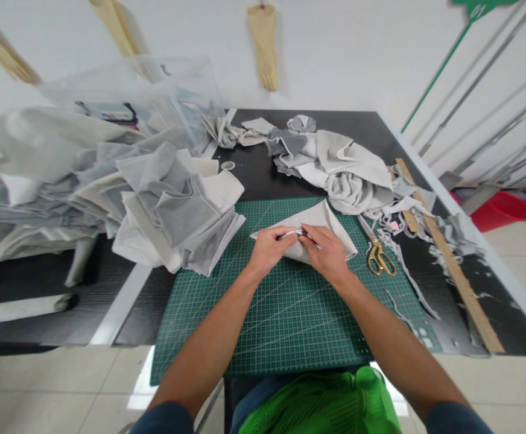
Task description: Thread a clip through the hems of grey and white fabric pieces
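A pale grey piece of fabric (330, 220) lies partly folded on the green cutting mat (285, 313). My left hand (272, 246) pinches its near edge between thumb and fingers. Close beside it, my right hand (323, 248) is closed on the same edge, the fingertips of both hands almost meeting. The exact fold under the fingers is hidden. Gold-handled scissors (379, 256) rest to the right of my right hand, their blades pointing away from me.
Stacked grey fabric pieces (177, 205) cover the left side, before a clear plastic bin (186, 90). More crumpled cloth (348, 163) lies at the back. Thin scraps (408, 271) and a long wooden ruler (457, 271) are on the right. A red bucket (502, 211) stands beyond the table.
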`<state>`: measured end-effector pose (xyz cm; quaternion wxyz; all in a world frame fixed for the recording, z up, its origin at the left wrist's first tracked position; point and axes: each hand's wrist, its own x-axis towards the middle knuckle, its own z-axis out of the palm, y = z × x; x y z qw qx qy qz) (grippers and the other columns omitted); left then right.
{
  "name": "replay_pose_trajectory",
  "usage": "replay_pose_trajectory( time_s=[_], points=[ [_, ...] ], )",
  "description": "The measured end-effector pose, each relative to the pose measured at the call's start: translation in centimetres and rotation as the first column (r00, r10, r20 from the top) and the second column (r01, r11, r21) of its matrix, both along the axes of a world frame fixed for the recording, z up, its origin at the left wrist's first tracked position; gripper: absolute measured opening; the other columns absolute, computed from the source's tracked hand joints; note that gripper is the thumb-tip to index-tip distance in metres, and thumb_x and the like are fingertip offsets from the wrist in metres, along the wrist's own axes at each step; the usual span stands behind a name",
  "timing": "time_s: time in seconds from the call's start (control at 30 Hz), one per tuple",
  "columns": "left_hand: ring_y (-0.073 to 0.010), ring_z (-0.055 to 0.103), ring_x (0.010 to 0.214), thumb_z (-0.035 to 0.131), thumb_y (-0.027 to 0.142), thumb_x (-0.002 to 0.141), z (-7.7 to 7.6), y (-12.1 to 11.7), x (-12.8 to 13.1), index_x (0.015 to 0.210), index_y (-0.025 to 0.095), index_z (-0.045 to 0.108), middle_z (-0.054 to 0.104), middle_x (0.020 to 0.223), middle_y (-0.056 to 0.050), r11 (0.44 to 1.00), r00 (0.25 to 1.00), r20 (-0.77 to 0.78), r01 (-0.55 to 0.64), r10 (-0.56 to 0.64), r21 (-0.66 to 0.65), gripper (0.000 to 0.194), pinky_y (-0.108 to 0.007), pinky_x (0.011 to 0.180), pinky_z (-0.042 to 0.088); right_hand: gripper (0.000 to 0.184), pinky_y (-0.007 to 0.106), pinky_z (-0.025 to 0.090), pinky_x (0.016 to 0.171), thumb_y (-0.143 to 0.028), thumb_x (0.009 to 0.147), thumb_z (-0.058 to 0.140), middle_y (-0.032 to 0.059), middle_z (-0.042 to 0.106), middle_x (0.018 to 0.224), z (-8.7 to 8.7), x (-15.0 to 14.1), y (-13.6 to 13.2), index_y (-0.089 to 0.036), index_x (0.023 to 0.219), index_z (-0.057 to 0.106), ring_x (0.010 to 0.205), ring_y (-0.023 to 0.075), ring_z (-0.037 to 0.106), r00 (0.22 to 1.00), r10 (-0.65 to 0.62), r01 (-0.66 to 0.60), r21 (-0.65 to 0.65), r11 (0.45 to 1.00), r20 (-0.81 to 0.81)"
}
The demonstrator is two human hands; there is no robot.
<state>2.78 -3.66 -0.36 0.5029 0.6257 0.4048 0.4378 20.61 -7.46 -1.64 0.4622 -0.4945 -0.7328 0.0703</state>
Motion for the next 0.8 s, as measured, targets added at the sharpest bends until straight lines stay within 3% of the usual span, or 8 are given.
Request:
replay_pose_trajectory(
  time_s=[0.37, 0.8],
  points=[
    [-0.0251, 0.073, 0.096, 0.075, 0.033, 0.081, 0.13, 0.01, 0.09, 0.097, 0.019, 0.083, 0.081, 0.1, -0.007, 1.0, 1.0, 0.015, 0.005, -0.004, -0.021, 0.023, -0.037, 0.09, 0.055, 0.032, 0.042, 0.057, 0.097, -0.034, 0.104, 0.053, 0.012, 0.076, 0.115, -0.28, -0.17, 0.1, -0.021, 0.127, 0.07, 0.105, 0.0249, 0.07, 1.0, 0.003, -0.002, 0.036, 0.999, -0.009],
    [-0.0245, 0.072, 0.097, 0.076, 0.036, 0.081, -0.26, 0.08, 0.08, 0.098, 0.019, 0.083, 0.081, 0.103, -0.008, 0.998, 0.998, 0.058, 0.017, -0.014, -0.057, 0.025, -0.037, 0.091, 0.054, 0.032, 0.041, 0.057, 0.092, -0.037, 0.105, 0.049, 0.0113, 0.076, 0.109, 0.02, -0.24, -0.04, -0.023, 0.121, 0.073, 0.1, 0.0245, 0.07, 0.995, 0.033, -0.038, -0.053, 0.998, -0.093]
  ],
)
